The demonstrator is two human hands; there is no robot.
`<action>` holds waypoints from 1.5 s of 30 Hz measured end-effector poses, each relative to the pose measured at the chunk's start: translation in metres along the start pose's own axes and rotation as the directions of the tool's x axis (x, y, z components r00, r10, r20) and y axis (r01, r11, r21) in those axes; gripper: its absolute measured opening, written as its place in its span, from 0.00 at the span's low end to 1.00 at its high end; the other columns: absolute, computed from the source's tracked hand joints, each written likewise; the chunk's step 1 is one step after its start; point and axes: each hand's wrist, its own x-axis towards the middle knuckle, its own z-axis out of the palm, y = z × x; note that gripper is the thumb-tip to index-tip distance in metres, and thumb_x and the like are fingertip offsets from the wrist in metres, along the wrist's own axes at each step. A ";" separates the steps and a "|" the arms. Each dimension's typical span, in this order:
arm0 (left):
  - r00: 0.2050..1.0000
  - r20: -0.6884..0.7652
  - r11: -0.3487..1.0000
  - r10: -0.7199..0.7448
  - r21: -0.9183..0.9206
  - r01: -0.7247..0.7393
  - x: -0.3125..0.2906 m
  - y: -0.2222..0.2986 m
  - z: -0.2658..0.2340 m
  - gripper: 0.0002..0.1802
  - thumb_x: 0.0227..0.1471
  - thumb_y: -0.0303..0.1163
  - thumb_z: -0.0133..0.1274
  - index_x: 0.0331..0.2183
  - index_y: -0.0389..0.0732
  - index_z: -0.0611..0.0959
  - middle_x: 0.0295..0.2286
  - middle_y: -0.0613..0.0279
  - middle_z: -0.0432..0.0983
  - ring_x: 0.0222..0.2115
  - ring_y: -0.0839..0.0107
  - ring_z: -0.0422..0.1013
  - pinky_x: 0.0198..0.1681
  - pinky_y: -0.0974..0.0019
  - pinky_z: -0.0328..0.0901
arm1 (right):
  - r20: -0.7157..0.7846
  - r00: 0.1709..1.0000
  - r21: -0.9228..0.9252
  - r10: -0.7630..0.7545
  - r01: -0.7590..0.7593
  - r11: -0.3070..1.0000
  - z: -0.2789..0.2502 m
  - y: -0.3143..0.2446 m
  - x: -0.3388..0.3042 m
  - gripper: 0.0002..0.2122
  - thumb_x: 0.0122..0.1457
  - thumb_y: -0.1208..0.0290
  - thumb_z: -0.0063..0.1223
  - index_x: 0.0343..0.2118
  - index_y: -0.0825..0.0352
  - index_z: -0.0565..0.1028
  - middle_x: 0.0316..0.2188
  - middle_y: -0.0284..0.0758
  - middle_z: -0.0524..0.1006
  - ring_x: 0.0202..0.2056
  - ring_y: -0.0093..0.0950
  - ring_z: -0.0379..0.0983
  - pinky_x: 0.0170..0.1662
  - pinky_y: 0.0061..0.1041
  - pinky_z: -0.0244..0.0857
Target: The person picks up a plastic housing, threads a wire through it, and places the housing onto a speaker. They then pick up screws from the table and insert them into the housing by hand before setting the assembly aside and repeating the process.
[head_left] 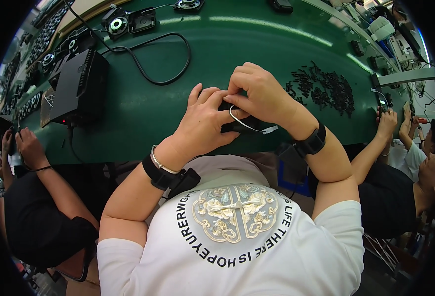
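Note:
My left hand (202, 121) is closed around a black part (249, 121) above the near side of the green table. Most of that part is hidden by my fingers, so its kind cannot be made out. A thin white cable (234, 116) loops out of it, ending in a small white plug (270, 129) that hangs toward the right. My right hand (257, 91) is pinched at the part's upper side, its fingertips meeting those of my left. Whatever lies between the right fingertips is too small or too covered to see.
Small black pieces (326, 91) lie heaped on the green table (247, 44) at right. A black box (81, 86) with a red light stands left, near a looped black cord (185, 59). Speakers (118, 24) sit at far left. Co-workers' hands (30, 148) flank both sides.

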 end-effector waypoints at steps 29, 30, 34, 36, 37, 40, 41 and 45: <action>0.969 0.038 0.968 0.245 -0.074 -0.242 0.378 -0.020 0.065 0.30 0.37 0.44 0.65 0.47 0.47 0.84 0.42 0.48 0.78 0.46 0.55 0.73 0.54 0.60 0.65 | -0.756 0.627 -0.068 0.189 -0.363 0.929 -0.046 0.020 -0.195 0.05 0.49 0.83 0.59 0.27 0.68 0.74 0.24 0.37 0.74 0.26 0.35 0.69 0.29 0.29 0.64; 0.975 0.030 0.973 0.221 -0.079 -0.218 0.404 -0.031 0.089 0.31 0.37 0.45 0.65 0.46 0.46 0.84 0.41 0.48 0.79 0.44 0.55 0.74 0.53 0.60 0.65 | -0.752 0.634 -0.083 0.179 -0.361 0.929 -0.045 0.024 -0.193 0.06 0.48 0.84 0.59 0.27 0.68 0.74 0.24 0.37 0.74 0.26 0.35 0.69 0.29 0.29 0.64; 0.986 0.040 0.987 0.164 -0.007 -0.164 0.441 -0.045 0.137 0.30 0.36 0.47 0.64 0.44 0.46 0.85 0.39 0.49 0.79 0.43 0.54 0.74 0.51 0.59 0.67 | -0.757 0.631 -0.078 0.169 -0.345 0.935 -0.044 0.028 -0.199 0.06 0.48 0.85 0.58 0.27 0.68 0.74 0.24 0.37 0.74 0.25 0.35 0.69 0.29 0.29 0.64; 0.992 0.046 0.993 0.116 0.031 -0.117 0.449 -0.049 0.147 0.30 0.36 0.47 0.64 0.44 0.46 0.86 0.39 0.49 0.80 0.43 0.54 0.74 0.51 0.58 0.67 | -0.748 0.641 -0.070 0.172 -0.334 0.940 -0.046 0.029 -0.197 0.06 0.47 0.84 0.59 0.28 0.67 0.75 0.25 0.36 0.74 0.25 0.35 0.69 0.28 0.29 0.64; 0.985 0.048 0.984 0.164 0.063 -0.166 0.452 -0.054 0.144 0.29 0.37 0.48 0.64 0.44 0.47 0.85 0.38 0.49 0.80 0.42 0.54 0.74 0.50 0.57 0.67 | -0.736 0.654 -0.057 0.173 -0.315 0.947 -0.044 0.026 -0.196 0.07 0.47 0.84 0.59 0.28 0.67 0.75 0.26 0.35 0.74 0.25 0.35 0.69 0.27 0.30 0.64; 0.971 0.033 0.965 0.239 0.108 -0.241 0.450 -0.055 0.151 0.29 0.41 0.50 0.62 0.47 0.53 0.84 0.39 0.49 0.78 0.44 0.53 0.72 0.50 0.56 0.63 | -0.706 0.686 -0.057 0.176 -0.303 0.951 -0.044 0.022 -0.201 0.07 0.47 0.85 0.59 0.28 0.67 0.75 0.27 0.36 0.73 0.25 0.34 0.69 0.27 0.29 0.63; 0.963 -0.020 0.946 0.268 0.196 -0.259 0.447 -0.047 0.157 0.28 0.44 0.50 0.60 0.48 0.54 0.83 0.41 0.50 0.76 0.46 0.53 0.69 0.52 0.54 0.61 | -0.704 0.686 -0.072 0.184 -0.326 0.943 -0.045 0.024 -0.203 0.07 0.47 0.85 0.59 0.29 0.67 0.75 0.27 0.36 0.73 0.25 0.34 0.69 0.27 0.29 0.63; 0.986 -0.067 0.964 0.151 0.230 -0.132 0.433 -0.019 0.160 0.19 0.54 0.46 0.51 0.46 0.56 0.83 0.40 0.53 0.73 0.51 0.54 0.61 0.56 0.48 0.51 | -0.680 0.697 -0.064 0.228 -0.366 0.928 -0.043 0.023 -0.203 0.06 0.48 0.85 0.58 0.29 0.69 0.74 0.27 0.37 0.73 0.26 0.33 0.68 0.28 0.28 0.62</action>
